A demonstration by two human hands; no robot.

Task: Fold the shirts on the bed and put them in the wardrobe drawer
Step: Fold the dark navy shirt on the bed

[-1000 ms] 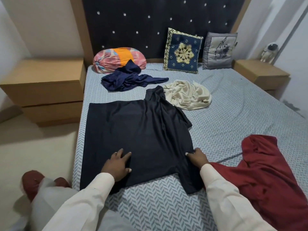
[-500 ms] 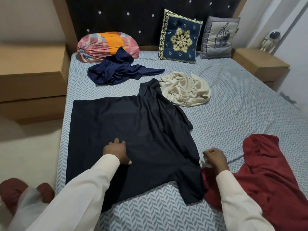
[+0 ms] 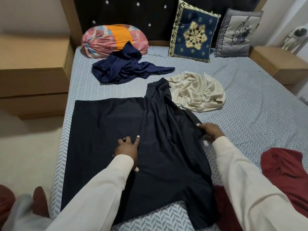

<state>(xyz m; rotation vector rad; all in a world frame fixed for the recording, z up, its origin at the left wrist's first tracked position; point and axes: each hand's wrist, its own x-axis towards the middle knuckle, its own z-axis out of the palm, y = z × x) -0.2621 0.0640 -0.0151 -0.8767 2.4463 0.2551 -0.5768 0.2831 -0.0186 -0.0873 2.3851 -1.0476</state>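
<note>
Bed: blue-grey herringbone sheet (image 3: 250, 105) fills the view, dark studded headboard (image 3: 150, 17) behind.
Dark navy shirt: (image 3: 108, 130) spread flat on the near left half of the bed, hem toward the left edge, far sleeve touching the cream shirt (image 3: 196, 94).
Left hand: (image 3: 127, 148) fingers spread, palm pressed on the shirt's middle, anchoring it just as it did a second ago.
Right hand: (image 3: 209, 131) here's the move! It has left the lower sleeve, passed the red shirt (image 3: 286, 169) as a fist, and now pinches the navy shirt's right edge, thumb on top.
Meaning: smoothing looks finished; I'd say the first fold across the body is being set up.
Progress: nothing folded yet, by the look of it. Cream, red and a crumpled blue shirt (image 3: 125, 69) all wait in heaps.
Around: striped bolster (image 3: 106, 42), embroidered cushion (image 3: 193, 34) and grey cushion (image 3: 236, 32) at the head; a wooden cabinet (image 3: 33, 72) left, nightstand (image 3: 280, 64) right.
Wardrobe drawer: not in view.
</note>
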